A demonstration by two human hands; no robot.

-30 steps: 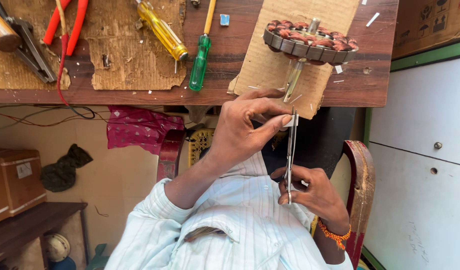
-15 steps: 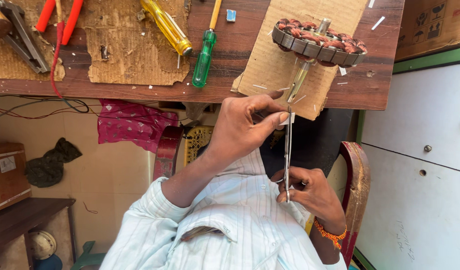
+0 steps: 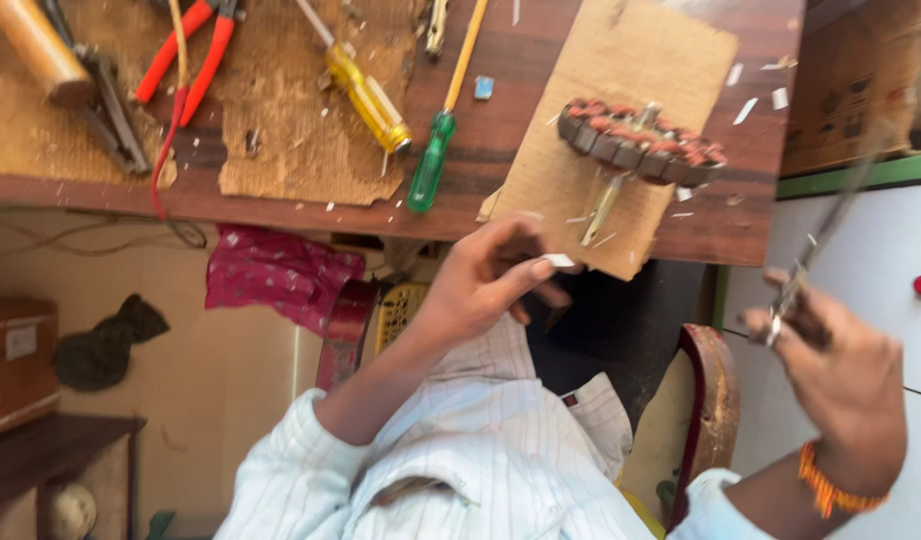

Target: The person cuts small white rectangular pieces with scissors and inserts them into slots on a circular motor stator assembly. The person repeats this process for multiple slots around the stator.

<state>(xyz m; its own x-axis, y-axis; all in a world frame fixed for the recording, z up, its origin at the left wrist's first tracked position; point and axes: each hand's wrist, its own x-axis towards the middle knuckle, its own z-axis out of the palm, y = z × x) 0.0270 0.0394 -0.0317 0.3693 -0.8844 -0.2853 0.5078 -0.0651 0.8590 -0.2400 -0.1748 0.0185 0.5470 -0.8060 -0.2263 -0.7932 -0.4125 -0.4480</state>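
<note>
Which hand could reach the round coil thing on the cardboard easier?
Probably the left hand: it pinches a white slip close to the round coil piece. The right hand holds scissors off aside.

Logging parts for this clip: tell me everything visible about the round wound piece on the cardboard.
The round wound part is a ring of grey metal segments topped with reddish copper-coloured windings, looking like a motor stator. A pale metal shaft pokes out below it towards the table edge. It rests on a tan cardboard sheet on the wooden bench, seen edge-on and slightly blurred. Neither hand touches it.
</note>
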